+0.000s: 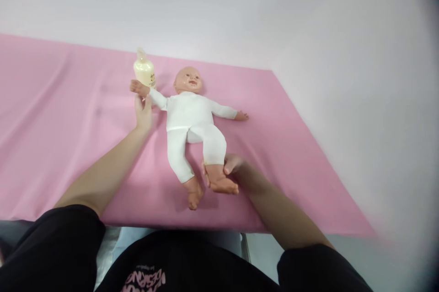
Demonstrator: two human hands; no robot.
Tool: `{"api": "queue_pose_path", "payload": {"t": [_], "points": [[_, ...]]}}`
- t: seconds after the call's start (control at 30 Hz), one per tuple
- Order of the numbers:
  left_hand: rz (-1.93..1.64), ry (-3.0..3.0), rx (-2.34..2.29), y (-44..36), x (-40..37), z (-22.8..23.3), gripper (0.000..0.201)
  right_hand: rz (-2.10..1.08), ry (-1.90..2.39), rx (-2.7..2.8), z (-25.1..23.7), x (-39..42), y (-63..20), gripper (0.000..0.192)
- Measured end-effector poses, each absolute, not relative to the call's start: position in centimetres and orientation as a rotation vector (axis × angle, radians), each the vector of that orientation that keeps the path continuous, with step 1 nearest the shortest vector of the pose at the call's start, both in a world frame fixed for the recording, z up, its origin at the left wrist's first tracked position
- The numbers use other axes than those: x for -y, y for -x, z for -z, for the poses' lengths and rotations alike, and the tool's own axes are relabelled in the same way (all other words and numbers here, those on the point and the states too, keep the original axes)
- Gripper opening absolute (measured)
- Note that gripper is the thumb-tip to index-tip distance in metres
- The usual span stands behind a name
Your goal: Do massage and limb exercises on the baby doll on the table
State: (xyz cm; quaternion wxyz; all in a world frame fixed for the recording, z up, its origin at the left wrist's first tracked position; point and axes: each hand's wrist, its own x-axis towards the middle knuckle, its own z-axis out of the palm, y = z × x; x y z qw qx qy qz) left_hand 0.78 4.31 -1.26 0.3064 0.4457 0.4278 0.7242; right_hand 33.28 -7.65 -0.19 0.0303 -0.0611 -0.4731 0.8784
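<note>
A baby doll (189,109) with a white cloth body lies face up on a pink sheet, its head toward the far side. My left hand (144,116) is closed around the doll's arm on the left, just below its raised hand; part of my fingers is hidden behind the arm. At the near end, my right hand (233,164) grips the doll's lower leg on the right, thumb in front and fingers behind the ankle. The doll's other leg and arm lie free of my hands. Just beyond my left hand stands a pump bottle (144,71) of pale yellow liquid.
The pink sheet (274,168) covers the table and shows some wrinkles on the left. Its near edge runs close to my body, and its right edge slants down toward me. A pale wall (219,8) rises behind the table.
</note>
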Motion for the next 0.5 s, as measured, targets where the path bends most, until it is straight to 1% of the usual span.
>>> {"api": "queue_pose_path", "payload": {"t": [0.1,0.17,0.23,0.33,0.43,0.5], "points": [[-1.985,-0.87,-1.178,-0.4,-4.9,1.4,0.042,-2.707,0.192,1.753,-0.6,7.5,-32.8,0.054],[-1.96,-0.725,-1.198,-0.2,-5.1,1.6,0.038,-2.653,0.32,1.856,-0.9,7.6,-32.6,0.052],[-1.941,-0.642,-1.205,0.0,-5.3,1.7,0.036,-2.621,0.419,1.878,-1.2,7.8,-32.5,0.054],[-1.937,-0.629,-1.201,-0.1,-5.3,1.6,0.034,-2.616,0.437,1.869,-1.3,8.0,-32.5,0.057],[-1.938,-0.674,-1.201,-0.4,-4.9,1.3,0.036,-2.624,0.369,1.868,-1.1,7.8,-32.7,0.055],[-1.962,-0.747,-1.205,-0.7,-4.5,1.0,0.041,-2.627,0.29,1.849,-0.6,7.6,-32.9,0.052]]}}
